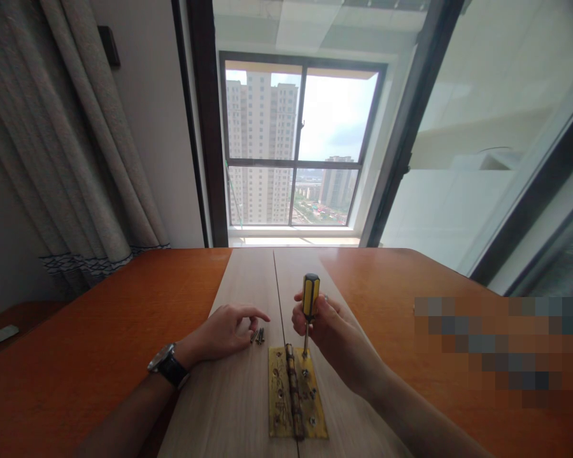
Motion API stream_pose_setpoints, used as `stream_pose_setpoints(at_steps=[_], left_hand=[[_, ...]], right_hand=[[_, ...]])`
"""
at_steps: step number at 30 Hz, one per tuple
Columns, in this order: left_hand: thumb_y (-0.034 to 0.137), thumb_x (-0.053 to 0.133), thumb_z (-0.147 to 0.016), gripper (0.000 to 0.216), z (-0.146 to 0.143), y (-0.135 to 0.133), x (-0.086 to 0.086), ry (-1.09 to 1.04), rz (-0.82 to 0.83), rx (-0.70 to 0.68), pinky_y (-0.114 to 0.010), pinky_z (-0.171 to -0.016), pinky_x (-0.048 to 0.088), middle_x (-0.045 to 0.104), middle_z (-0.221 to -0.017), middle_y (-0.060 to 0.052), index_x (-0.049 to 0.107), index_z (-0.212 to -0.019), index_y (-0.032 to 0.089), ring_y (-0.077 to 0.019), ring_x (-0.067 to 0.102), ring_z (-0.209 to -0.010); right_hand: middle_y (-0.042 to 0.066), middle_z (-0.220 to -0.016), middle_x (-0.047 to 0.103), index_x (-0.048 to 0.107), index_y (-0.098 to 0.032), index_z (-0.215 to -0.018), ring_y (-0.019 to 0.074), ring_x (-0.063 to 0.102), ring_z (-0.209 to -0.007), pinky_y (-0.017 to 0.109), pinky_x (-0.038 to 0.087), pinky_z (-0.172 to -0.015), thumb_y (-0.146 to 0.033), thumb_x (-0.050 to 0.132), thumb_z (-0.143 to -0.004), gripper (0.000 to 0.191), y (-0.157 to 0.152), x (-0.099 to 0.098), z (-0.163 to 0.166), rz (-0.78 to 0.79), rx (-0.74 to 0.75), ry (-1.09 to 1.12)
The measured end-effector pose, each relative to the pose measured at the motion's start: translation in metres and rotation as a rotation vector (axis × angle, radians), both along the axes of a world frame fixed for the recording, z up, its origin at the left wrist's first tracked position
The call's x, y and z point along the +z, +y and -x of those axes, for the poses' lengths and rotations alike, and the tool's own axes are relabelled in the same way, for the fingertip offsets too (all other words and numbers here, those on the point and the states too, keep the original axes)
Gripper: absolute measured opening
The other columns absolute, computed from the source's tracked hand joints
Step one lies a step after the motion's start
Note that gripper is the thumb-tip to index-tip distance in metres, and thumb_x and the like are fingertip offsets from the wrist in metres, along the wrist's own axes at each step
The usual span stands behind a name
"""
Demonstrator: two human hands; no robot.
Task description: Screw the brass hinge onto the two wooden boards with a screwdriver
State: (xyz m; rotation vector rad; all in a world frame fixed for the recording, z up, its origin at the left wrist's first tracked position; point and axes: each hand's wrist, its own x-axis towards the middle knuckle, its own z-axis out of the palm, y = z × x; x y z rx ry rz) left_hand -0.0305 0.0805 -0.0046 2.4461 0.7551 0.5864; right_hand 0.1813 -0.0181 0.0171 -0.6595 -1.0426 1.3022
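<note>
My right hand (322, 316) is closed around the yellow-and-black handle of a screwdriver (311, 294), held upright. Its shaft points down to the top hole of the right leaf of a worn brass hinge (293, 394). Screw heads show lower on that leaf; the left leaf has dark holes. The hinge lies flat, its knuckle along the seam between two pale wooden boards (233, 394). On the left board rests my left hand (229, 327), index finger stretched out and the others loosely curled. Several loose screws (258, 336) lie right beside its fingertips.
The boards lie on an orange-brown wooden table (124, 318). A grey curtain (76, 146) hangs at the left. Past the far edge are a dark-framed glass door (391, 165) and a window. A blurred, pixelated patch hides part of the table's right side.
</note>
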Motion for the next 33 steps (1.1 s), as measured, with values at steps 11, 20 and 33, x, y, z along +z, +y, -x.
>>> stream_pose_setpoints(at_steps=[11, 20, 33], left_hand=[[0.019, 0.055, -0.083, 0.038, 0.0005, 0.0015, -0.0013, 0.002, 0.058, 0.021, -0.019, -0.056, 0.033, 0.064, -0.079, 0.004, 0.072, -0.117, 0.021, -0.0084, 0.041, -0.055], [0.023, 0.05, -0.083, 0.042, -0.0019, 0.0071, -0.0062, -0.022, 0.072, 0.125, -0.021, -0.058, 0.034, 0.063, -0.08, 0.001, 0.072, -0.118, 0.016, -0.0101, 0.042, -0.057], [0.02, 0.049, -0.083, 0.05, -0.0019, 0.005, -0.0075, -0.014, 0.027, 0.131, -0.021, -0.059, 0.035, 0.065, -0.087, 0.002, 0.064, -0.131, 0.022, -0.0103, 0.044, -0.058]], right_hand=[[0.0, -0.07, 0.062, 0.072, -0.018, -0.094, 0.0136, 0.049, -0.066, 0.03, 0.035, -0.068, -0.06, 0.075, -0.08, 0.045, -0.0002, 0.0041, 0.0021, 0.016, -0.016, -0.006], [0.001, -0.072, 0.063, 0.073, -0.017, -0.096, 0.0135, 0.05, -0.067, 0.03, 0.036, -0.069, -0.056, 0.073, -0.084, 0.041, -0.0006, 0.0015, 0.0007, 0.004, 0.009, 0.012], [0.004, -0.075, 0.065, 0.071, -0.019, -0.079, 0.0183, 0.053, -0.073, 0.034, 0.036, -0.071, -0.061, 0.069, -0.085, 0.043, 0.0036, 0.001, 0.0022, -0.004, -0.051, -0.01]])
